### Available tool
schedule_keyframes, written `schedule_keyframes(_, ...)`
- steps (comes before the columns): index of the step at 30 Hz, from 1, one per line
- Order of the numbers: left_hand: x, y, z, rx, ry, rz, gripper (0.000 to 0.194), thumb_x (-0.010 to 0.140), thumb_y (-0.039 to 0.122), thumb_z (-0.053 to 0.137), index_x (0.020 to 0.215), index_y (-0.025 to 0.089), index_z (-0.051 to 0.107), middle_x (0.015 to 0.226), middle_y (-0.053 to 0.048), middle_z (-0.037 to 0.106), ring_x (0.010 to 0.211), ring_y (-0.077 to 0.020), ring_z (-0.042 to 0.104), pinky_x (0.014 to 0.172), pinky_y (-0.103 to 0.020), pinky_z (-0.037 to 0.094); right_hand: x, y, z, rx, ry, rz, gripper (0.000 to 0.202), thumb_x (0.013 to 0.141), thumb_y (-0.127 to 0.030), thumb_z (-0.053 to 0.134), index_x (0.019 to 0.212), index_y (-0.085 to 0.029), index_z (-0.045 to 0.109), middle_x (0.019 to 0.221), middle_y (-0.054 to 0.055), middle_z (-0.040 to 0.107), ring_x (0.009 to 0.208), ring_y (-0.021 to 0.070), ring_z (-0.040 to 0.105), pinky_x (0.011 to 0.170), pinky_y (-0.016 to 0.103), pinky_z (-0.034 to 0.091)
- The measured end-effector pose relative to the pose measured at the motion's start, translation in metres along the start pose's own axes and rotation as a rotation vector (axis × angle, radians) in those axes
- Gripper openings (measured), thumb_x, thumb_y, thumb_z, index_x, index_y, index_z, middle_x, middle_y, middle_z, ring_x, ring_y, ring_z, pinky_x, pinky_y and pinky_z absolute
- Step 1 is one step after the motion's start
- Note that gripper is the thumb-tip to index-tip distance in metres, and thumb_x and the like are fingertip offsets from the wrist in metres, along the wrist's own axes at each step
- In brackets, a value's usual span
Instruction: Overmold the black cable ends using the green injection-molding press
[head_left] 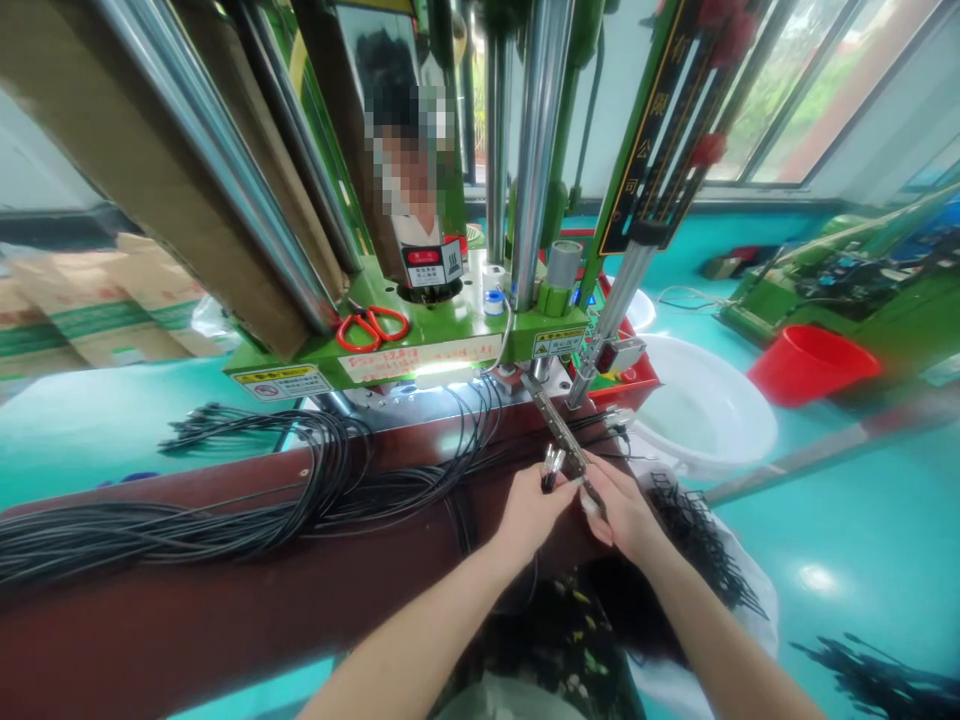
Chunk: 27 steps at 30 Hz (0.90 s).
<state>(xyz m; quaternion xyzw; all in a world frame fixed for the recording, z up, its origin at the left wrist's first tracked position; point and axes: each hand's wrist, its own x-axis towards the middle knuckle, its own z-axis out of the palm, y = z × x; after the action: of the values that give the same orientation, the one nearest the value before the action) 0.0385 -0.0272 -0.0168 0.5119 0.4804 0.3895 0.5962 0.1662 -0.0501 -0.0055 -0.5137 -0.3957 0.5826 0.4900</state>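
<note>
My left hand (529,502) is closed around a few cable ends (553,466) with silvery metal tips pointing up. Beside it, my right hand (621,508) grips the near end of a narrow metal bar (559,425) with small notches along it. The bar slants away toward the front of the green press (420,345). My left fingertips come close to the bar; whether they touch it I cannot tell. Black cables (300,510) lie in a long bundle across the brown bench (225,610), left of my hands. Several more connector ends (618,420) lie beyond the bar.
Orange-handled scissors (371,328) rest on the press ledge. Steel columns (541,150) rise above it. At right are a white tub (705,405), a red bucket (814,365) and a white sack (742,560) with black moulded pieces (697,540). Cardboard (172,170) leans at left.
</note>
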Motion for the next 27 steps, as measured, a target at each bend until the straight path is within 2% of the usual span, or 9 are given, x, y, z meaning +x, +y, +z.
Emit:
schedule_keyframes(3,-0.003,0.001,-0.001,-0.033,-0.038,-0.014,0.024,0.067,0.036,0.060,0.062,0.017,0.047,0.043,0.008,0.038,0.037,-0.0046,0.031,0.039,-0.019,0.023,-0.001,0.002,0.001,-0.101,0.021,-0.023,0.048,0.082,-0.042,0.049,0.122,-0.015,0.046,0.042,-0.009,0.040,0.025,0.0033,0.027,0.023,0.013,0.021)
schedule_keyframes(5,-0.004,0.003,-0.003,-0.068,-0.045,-0.005,0.024,0.071,0.039,0.056,0.066,0.018,0.046,0.044,0.008,0.038,0.036,-0.0044,0.031,0.038,-0.018,0.023,-0.002,0.002,0.002,-0.063,0.034,-0.006,0.048,0.081,-0.042,0.051,0.121,-0.016,0.048,0.044,-0.009,0.042,0.026,0.0027,0.026,0.023,0.013,0.020)
schedule_keyframes(9,-0.002,0.010,-0.007,-0.213,0.076,-0.012,0.021,0.079,0.040,0.046,0.075,0.021,0.037,0.046,0.011,0.034,0.033,-0.0033,0.026,0.034,-0.015,0.022,-0.002,0.002,0.002,0.091,0.096,0.031,0.050,0.079,-0.041,0.054,0.122,-0.019,0.046,0.049,-0.007,0.047,0.027,0.0017,0.026,0.025,0.013,0.017)
schedule_keyframes(11,0.000,0.013,-0.007,-0.252,0.065,-0.088,0.021,0.077,0.039,0.049,0.076,0.022,0.036,0.045,0.012,0.030,0.032,-0.0028,0.022,0.032,-0.015,0.017,-0.003,0.002,0.001,0.110,0.114,0.039,0.050,0.079,-0.041,0.054,0.123,-0.021,0.045,0.049,-0.007,0.047,0.027,0.0016,0.025,0.025,0.013,0.017)
schedule_keyframes(15,-0.002,0.022,-0.006,-0.214,-0.071,-0.179,0.026,0.070,0.039,0.059,0.071,0.020,0.042,0.039,0.012,0.030,0.029,-0.0022,0.021,0.029,-0.016,0.013,-0.003,0.000,0.000,0.095,0.105,0.071,0.050,0.077,-0.042,0.056,0.123,-0.023,0.046,0.051,-0.006,0.049,0.028,0.0011,0.026,0.026,0.012,0.018)
schedule_keyframes(20,-0.003,0.025,-0.007,-0.289,-0.054,-0.216,0.035,0.061,0.041,0.067,0.064,0.019,0.041,0.037,0.013,0.031,0.027,-0.0006,0.019,0.030,-0.015,0.012,-0.003,-0.002,-0.001,0.077,0.058,0.081,0.053,0.077,-0.041,0.056,0.126,-0.022,0.045,0.051,-0.006,0.048,0.029,0.0012,0.026,0.026,0.013,0.016)
schedule_keyframes(27,-0.002,0.019,-0.007,-0.290,-0.031,-0.187,0.036,0.060,0.043,0.067,0.065,0.019,0.042,0.037,0.012,0.032,0.026,-0.0010,0.020,0.027,-0.015,0.012,-0.003,-0.001,-0.002,0.049,0.024,0.059,0.054,0.080,-0.038,0.055,0.129,-0.021,0.041,0.048,-0.007,0.044,0.028,0.0018,0.024,0.025,0.014,0.015)
